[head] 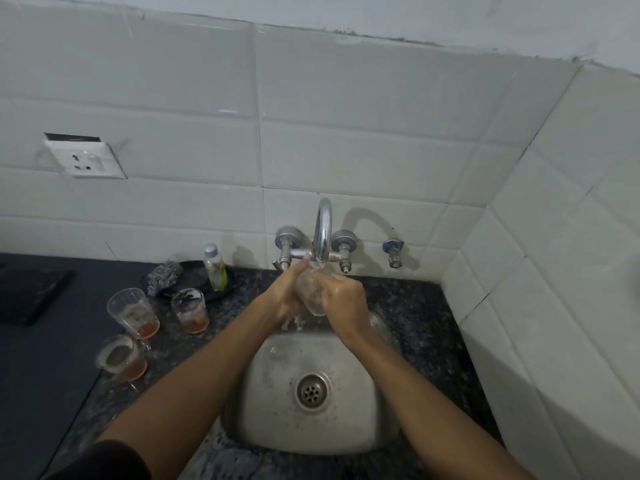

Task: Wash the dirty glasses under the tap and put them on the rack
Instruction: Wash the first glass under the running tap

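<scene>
Forearms reach in, left hand (285, 296) and right hand (341, 299) clasping one glass (311, 292) under the tap (322, 230); three dirty glasses (133, 313) wait.

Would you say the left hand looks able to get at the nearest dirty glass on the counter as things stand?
Probably yes, but not at once: the left hand holds the glass under the tap together with the right hand. The dirty glass stands on its side, with nothing between.
</scene>
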`<action>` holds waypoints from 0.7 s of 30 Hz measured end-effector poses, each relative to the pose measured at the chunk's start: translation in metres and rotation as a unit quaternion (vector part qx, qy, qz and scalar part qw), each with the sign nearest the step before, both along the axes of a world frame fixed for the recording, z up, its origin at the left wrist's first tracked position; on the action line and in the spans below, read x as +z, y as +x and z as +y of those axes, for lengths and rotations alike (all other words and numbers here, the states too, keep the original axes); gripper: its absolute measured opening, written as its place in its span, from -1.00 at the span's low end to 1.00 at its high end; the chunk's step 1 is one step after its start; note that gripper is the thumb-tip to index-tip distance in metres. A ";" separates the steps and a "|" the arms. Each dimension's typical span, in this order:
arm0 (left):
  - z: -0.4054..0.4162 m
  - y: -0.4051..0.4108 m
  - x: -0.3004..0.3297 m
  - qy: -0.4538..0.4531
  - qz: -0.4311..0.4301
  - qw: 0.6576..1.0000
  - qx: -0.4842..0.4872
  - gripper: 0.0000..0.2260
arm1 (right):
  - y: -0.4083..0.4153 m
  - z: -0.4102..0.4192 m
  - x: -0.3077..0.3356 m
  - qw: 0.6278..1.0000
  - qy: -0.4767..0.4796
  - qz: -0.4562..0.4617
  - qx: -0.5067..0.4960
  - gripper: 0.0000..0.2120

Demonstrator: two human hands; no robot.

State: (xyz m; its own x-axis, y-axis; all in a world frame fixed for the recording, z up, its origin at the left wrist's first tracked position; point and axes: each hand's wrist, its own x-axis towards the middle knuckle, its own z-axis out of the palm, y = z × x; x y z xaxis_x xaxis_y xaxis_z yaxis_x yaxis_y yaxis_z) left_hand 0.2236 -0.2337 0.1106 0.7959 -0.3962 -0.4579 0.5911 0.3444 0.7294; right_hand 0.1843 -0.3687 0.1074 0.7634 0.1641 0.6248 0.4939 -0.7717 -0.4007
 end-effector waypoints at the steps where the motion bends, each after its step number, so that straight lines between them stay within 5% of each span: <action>1: 0.000 0.001 0.000 0.008 -0.016 1.000 0.007 -0.61 | 0.000 0.001 0.000 0.999 0.028 0.025 -0.020 -0.84; 4: 0.001 -0.002 -0.003 -0.022 -0.042 0.998 0.033 -0.67 | 0.001 0.002 0.005 0.990 0.090 0.079 -0.069 -0.87; 8: -0.002 -0.002 0.006 0.019 -0.034 0.999 -0.012 -0.57 | 0.000 -0.007 0.000 0.993 -0.071 -0.055 0.079 -0.64; 10: -0.002 0.001 0.005 0.053 -0.049 0.997 -0.003 -0.67 | 0.001 -0.007 -0.006 0.994 -0.063 -0.057 0.066 -0.65; 13: 0.001 -0.002 0.000 -0.028 -0.075 0.996 0.040 -0.70 | 0.001 -0.002 -0.001 0.994 0.096 0.034 -0.032 -0.80; 16: -0.002 -0.006 0.000 -0.080 -0.036 0.995 0.045 -0.55 | 0.000 -0.004 0.000 0.999 -0.003 -0.043 0.025 -0.70; 19: -0.005 0.000 0.000 0.022 -0.028 0.999 0.039 -0.58 | 0.002 -0.010 -0.008 0.993 -0.053 -0.076 0.070 -0.64; 21: -0.003 -0.001 -0.002 0.046 -0.044 0.995 0.077 -0.66 | 0.002 -0.007 -0.007 0.998 0.058 0.002 -0.002 -0.71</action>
State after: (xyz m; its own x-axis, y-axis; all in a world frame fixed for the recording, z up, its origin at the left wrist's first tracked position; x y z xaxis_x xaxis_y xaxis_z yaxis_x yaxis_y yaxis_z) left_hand 0.2229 -0.2372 0.1081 0.8822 -0.2260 -0.4131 0.4695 0.3561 0.8079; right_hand 0.1863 -0.3760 0.1002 0.7663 0.0871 0.6366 0.4889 -0.7219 -0.4897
